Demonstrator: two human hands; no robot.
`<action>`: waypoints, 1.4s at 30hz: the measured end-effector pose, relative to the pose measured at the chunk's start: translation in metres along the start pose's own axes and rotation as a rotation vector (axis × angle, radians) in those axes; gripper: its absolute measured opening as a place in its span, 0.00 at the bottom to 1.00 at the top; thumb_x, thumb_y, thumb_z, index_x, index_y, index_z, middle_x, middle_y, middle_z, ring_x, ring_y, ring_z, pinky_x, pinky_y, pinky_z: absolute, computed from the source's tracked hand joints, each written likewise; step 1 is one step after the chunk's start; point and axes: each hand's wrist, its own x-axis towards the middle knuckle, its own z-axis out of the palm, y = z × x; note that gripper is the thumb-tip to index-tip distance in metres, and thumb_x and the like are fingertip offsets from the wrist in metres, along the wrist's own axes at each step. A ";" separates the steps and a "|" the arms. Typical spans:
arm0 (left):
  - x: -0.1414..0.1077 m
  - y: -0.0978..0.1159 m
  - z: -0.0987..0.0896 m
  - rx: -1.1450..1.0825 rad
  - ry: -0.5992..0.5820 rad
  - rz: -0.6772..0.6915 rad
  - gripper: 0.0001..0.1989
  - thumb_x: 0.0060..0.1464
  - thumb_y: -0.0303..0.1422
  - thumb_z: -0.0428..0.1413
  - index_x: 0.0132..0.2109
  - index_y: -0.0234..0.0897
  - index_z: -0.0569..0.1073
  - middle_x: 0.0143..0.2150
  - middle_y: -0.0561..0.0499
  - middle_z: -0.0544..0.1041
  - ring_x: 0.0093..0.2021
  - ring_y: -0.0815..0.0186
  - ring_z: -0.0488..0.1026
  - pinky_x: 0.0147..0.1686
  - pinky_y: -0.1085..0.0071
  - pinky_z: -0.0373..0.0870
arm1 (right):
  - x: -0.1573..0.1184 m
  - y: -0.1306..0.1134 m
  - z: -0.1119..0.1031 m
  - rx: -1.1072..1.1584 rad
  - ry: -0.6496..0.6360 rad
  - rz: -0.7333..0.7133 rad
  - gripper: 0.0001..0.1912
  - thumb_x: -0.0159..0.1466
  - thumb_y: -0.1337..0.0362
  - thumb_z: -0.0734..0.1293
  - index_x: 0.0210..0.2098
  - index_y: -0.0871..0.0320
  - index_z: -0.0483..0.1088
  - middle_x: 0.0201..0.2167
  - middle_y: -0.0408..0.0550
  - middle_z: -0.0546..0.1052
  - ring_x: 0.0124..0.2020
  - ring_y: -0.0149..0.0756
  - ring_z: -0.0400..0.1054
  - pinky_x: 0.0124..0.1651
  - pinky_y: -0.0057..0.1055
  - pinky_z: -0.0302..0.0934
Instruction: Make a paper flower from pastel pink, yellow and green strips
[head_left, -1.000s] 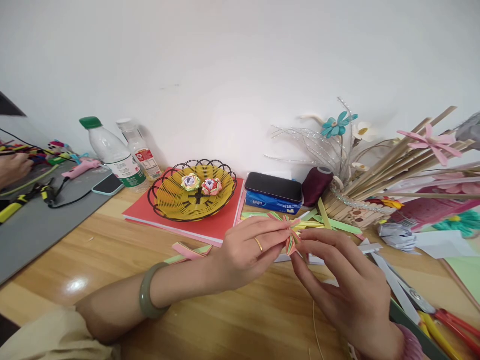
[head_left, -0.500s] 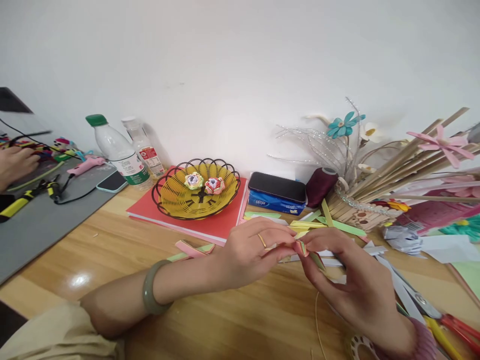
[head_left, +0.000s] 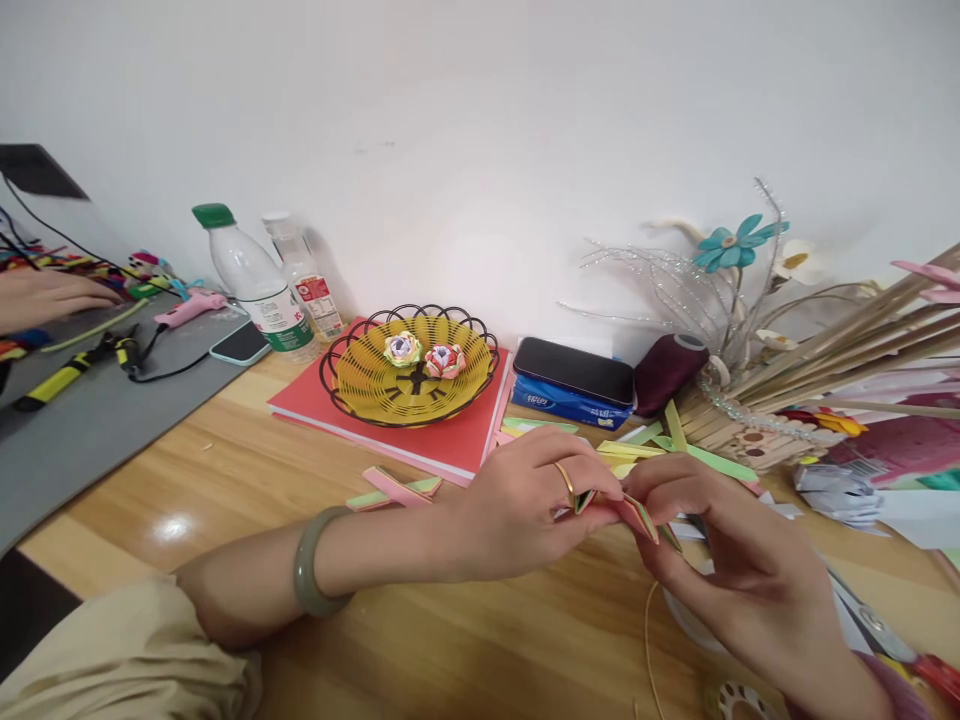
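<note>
Between my two hands is a small bundle of folded paper strips (head_left: 637, 517), pink-red with green and yellow edges. My left hand (head_left: 525, 500), with a gold ring and a green bangle on the wrist, pinches its left part. Thumb and fingers of my right hand (head_left: 739, 550) are closed on the right end, where a dark green piece shows beneath the fingertips. Part of the paper is hidden by the fingers. Crossed pink and green strips (head_left: 397, 487) lie by my left forearm.
Behind stand a yellow basket (head_left: 360, 385) with two paper flowers, bottles (head_left: 262, 290), and a phone (head_left: 574, 368) on a blue tissue pack. Right are a thread spool (head_left: 670, 372), dried flowers and scissors (head_left: 885, 630). Another person's hand (head_left: 56, 298) is at far left.
The view has shifted, so the objects at the back appear further right. The folded paper between my fingers is turned and shows a longer pink-red face.
</note>
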 end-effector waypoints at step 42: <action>0.007 0.002 -0.004 -0.061 -0.107 -0.159 0.06 0.46 0.28 0.56 0.25 0.34 0.67 0.29 0.49 0.71 0.31 0.69 0.67 0.33 0.73 0.66 | -0.001 0.000 0.000 0.029 -0.084 0.221 0.06 0.58 0.70 0.62 0.33 0.52 0.63 0.29 0.43 0.71 0.32 0.33 0.67 0.34 0.29 0.63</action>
